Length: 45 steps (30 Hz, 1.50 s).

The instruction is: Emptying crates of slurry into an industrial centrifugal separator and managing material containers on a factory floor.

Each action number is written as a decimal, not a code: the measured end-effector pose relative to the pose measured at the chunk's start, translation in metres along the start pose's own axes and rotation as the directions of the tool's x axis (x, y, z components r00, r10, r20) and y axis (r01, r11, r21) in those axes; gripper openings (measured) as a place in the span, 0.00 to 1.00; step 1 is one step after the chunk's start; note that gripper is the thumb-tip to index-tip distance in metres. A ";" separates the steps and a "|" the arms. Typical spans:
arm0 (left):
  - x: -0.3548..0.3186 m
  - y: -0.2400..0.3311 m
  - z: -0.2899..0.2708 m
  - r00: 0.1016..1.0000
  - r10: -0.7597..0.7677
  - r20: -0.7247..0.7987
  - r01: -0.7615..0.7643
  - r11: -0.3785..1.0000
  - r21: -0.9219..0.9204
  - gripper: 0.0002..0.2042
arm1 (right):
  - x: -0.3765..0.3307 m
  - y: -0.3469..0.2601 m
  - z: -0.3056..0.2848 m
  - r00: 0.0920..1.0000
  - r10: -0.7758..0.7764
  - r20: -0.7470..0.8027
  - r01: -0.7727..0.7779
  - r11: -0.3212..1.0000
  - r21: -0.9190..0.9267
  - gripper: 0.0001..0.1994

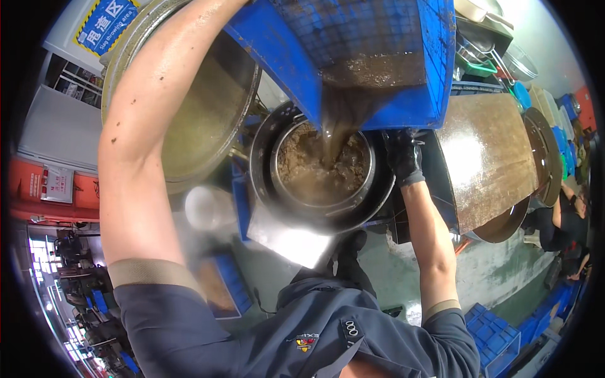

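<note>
Tipping a big blue slatted plastic crate (pixel 378 57) so that wet brown sludge (pixel 331 135) runs off its low corner into a round steel drum basket (pixel 322 165) set inside a darker round machine housing (pixel 268 157). Right hand (pixel 403 154), black-gloved, clamped on the crate's lower right corner, just beside the housing's right rim. Left hand out of sight past the top of the view (grip impossible to tell), bare mud-flecked left forearm (pixel 145 126) reaching up along the crate's left edge.

To do this well, in my judgement: keep the pouring corner over the middle of the basket, not its rim; raise the far end slowly, so the stream stays narrow and does not slop over onto the housing; hold the right hand as the pivot, clear of the falling sludge. Large round metal lid (pixel 201 120) standing open at the housing's left edge, rusty brown metal panel (pixel 485 157) at its right. Green wet floor (pixel 403 277) below, so firm footing matters.
</note>
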<state>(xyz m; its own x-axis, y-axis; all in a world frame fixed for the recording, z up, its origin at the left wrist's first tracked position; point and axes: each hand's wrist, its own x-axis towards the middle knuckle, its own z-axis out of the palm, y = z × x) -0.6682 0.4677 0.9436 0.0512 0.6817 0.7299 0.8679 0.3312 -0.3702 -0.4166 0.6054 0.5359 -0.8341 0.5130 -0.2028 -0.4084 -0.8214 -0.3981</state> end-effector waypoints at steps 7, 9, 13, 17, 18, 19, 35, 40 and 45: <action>0.001 0.019 -0.008 0.997 0.044 -0.058 -0.047 0.998 -0.052 0.18 | 0.024 -0.002 -0.026 1.000 0.008 -0.026 -0.006 0.995 0.096 0.13; -0.003 0.024 -0.015 0.995 0.049 -0.090 -0.054 0.997 -0.059 0.18 | 0.028 0.006 -0.025 1.000 0.015 -0.007 -0.015 0.997 0.076 0.13; 0.000 0.042 -0.019 0.998 -0.055 -0.026 0.052 0.990 -0.133 0.18 | 0.056 0.011 -0.066 0.991 -0.127 0.038 0.125 0.991 0.055 0.14; -0.035 0.035 -0.007 0.997 -0.077 -0.028 0.075 0.994 -0.081 0.19 | 0.059 0.033 -0.062 0.965 -0.197 0.172 0.246 0.909 -0.337 0.15; -0.037 0.040 -0.007 0.995 -0.086 -0.049 0.082 0.993 -0.080 0.19 | 0.061 0.033 -0.068 0.965 -0.201 0.168 0.248 0.908 -0.337 0.15; -0.039 0.042 -0.010 0.994 -0.106 -0.014 0.104 0.991 -0.078 0.21 | 0.063 0.034 -0.073 0.964 -0.193 0.185 0.254 0.880 -0.402 0.15; -0.036 0.091 -0.020 0.987 -0.049 0.156 0.046 0.999 0.022 0.27 | -0.009 0.002 -0.042 0.966 0.070 0.247 0.244 -0.553 -0.797 0.34; -0.022 0.109 -0.039 0.963 -0.040 0.266 0.039 0.999 0.006 0.24 | -0.072 -0.027 -0.072 0.992 -0.103 0.080 -0.009 -0.663 -0.748 0.36; -0.047 0.102 -0.042 0.999 0.044 -0.028 -0.044 0.999 0.014 0.17 | -0.147 0.002 -0.087 0.870 -0.432 -0.236 0.087 0.608 -0.789 0.15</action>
<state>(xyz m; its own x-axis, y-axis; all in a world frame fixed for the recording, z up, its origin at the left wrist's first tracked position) -0.5612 0.4426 0.8956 0.1033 0.6773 0.7284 0.8577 0.3102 -0.4100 -0.2625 0.5495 0.4869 -0.4616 0.8604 -0.2159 -0.0284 -0.2576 -0.9658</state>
